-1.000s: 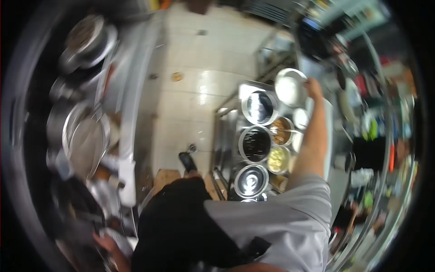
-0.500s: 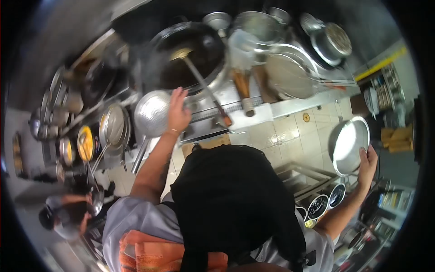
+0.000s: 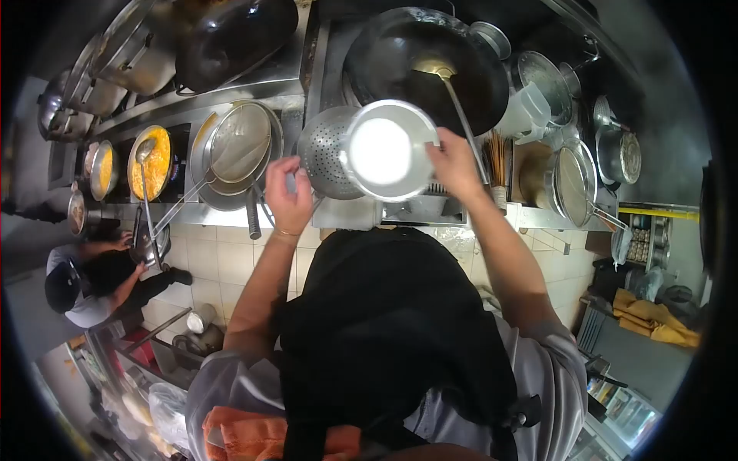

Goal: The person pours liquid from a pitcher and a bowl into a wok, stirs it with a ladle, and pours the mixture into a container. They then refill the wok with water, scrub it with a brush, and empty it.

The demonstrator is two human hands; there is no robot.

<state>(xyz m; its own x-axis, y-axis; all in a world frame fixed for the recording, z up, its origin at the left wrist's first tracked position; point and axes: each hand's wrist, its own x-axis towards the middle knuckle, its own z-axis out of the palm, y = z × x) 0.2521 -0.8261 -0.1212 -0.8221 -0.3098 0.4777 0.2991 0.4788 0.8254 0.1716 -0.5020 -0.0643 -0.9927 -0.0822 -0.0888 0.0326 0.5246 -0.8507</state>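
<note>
A round metal bowl [image 3: 415, 127], its inside glaring white, is gripped at its right rim by my right hand [image 3: 459, 163]. Left of it, my left hand [image 3: 289, 196] is raised with its fingers apart and nothing in it, beside a perforated metal strainer [image 3: 324, 154]. The bowl overlaps the strainer's right side in view. Behind them sits a big dark wok [image 3: 384, 58], with a long-handled ladle [image 3: 442, 69] resting in it. The wok's front edge is partly hidden by the bowl.
At left are a pan of orange-yellow food [image 3: 157, 173], a smaller one [image 3: 104, 170] and stacked mesh strainers [image 3: 240, 142]. A person [image 3: 100, 276] stands at far left with a pan. Right of the wok are a plastic jug [image 3: 523, 111], a bamboo brush [image 3: 498, 165] and a strainer [image 3: 570, 184].
My right hand has brought the metal bowl from the far right to in front of the wok. My view has turned, and the perforated strainer now shows beside my left hand.
</note>
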